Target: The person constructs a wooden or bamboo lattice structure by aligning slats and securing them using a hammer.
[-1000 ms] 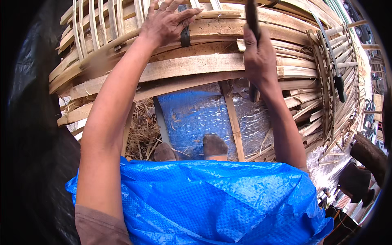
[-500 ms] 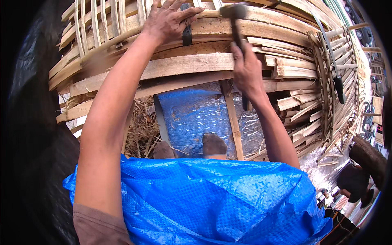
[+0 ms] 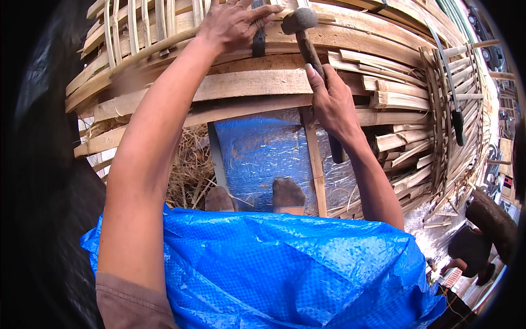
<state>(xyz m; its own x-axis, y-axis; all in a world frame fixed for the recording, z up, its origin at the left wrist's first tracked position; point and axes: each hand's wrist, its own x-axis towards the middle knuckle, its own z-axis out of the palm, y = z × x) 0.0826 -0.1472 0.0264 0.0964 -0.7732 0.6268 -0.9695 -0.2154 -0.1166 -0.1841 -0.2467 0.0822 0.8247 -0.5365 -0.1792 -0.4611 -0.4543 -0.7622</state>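
Note:
My left hand (image 3: 233,24) lies over the bamboo frame at the top, its fingers spread and partly cut off by the upper edge. It touches the light slats beside a dark strap (image 3: 258,41). My right hand (image 3: 334,101) is closed around the handle of a hammer (image 3: 310,52). The hammer's grey head is raised just right of my left fingers, over the right end of a thin stick (image 3: 323,17). A long rounded bamboo rod (image 3: 148,56) runs across the upright slats and under my left hand.
A blue tarp (image 3: 285,268) covers my lap. Below the frame lie a shiny blue sheet (image 3: 257,148) and straw (image 3: 189,164). Split bamboo (image 3: 402,100) is stacked at right, near a hanging saw-like tool (image 3: 457,127). Another person (image 3: 470,247) is at far right.
The hammer head has shifted left and slightly down, toward my left hand, and its handle tilts more. My left hand has moved a little to the right.

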